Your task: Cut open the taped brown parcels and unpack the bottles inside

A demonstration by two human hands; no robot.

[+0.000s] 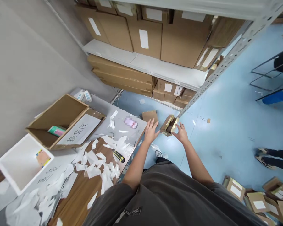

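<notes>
My left hand (151, 131) is open with fingers spread, beside the desk's right edge, and holds nothing. My right hand (182, 134) curves in a loose C, fingers and thumb apart. Between the two hands shows a small opened cardboard box (165, 126) with yellowish flap edges. My right thumb and fingertips overlap the box's right edge in view; whether they touch it, I cannot tell. A flat cardboard piece (149, 115) lies beyond my left fingertips. A yellow-and-black utility knife (119, 156) rests on the desk among torn white paper scraps (93, 163).
The desk (141, 125) stands at left with a labelled cardboard box (81, 130) and a white bin (16, 166). A metal shelf (179, 73) of cartons rises ahead. Several boxes (259, 204) lie on the floor at lower right. Another person's legs (277, 157) show at right.
</notes>
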